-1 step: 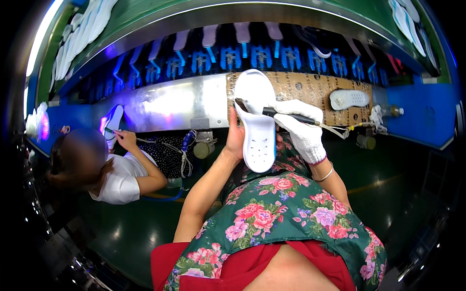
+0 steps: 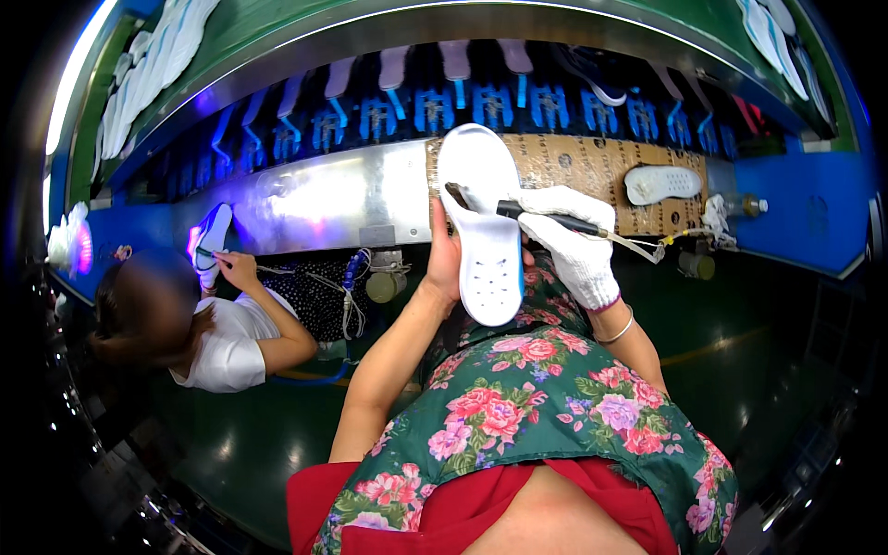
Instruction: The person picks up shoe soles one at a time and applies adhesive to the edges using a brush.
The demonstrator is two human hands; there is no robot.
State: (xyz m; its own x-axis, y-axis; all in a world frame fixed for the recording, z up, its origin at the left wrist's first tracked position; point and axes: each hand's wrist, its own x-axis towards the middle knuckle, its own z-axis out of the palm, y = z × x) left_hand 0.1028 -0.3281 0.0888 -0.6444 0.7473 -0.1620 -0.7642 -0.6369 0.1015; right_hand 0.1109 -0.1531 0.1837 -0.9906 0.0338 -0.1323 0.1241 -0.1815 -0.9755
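A white shoe sole (image 2: pixel 488 259), with small dark holes in its near half, is held upright lengthwise before me, its far end over the workbench. My left hand (image 2: pixel 447 254), bare, grips it from the left and beneath; some of its fingers are hidden. My right hand (image 2: pixel 575 242), in a white knit glove, is closed around the black handle of a brush (image 2: pixel 548 218). The brush's dark tip reaches the sole's left inner edge near the middle. A thin pale tube (image 2: pixel 638 248) trails from the handle's other end.
Another white sole (image 2: pixel 662 185) lies on the cardboard-covered bench part (image 2: pixel 564 153). Blue clamps (image 2: pixel 493 108) carrying pale soles line the far side. On the left, a co-worker (image 2: pixel 231 338) brushes a sole. More white soles (image 2: pixel 772 42) lie on the upper shelf.
The sole and the brush sit slightly farther left and higher in the picture, along with the whole bench. Both hands keep their hold.
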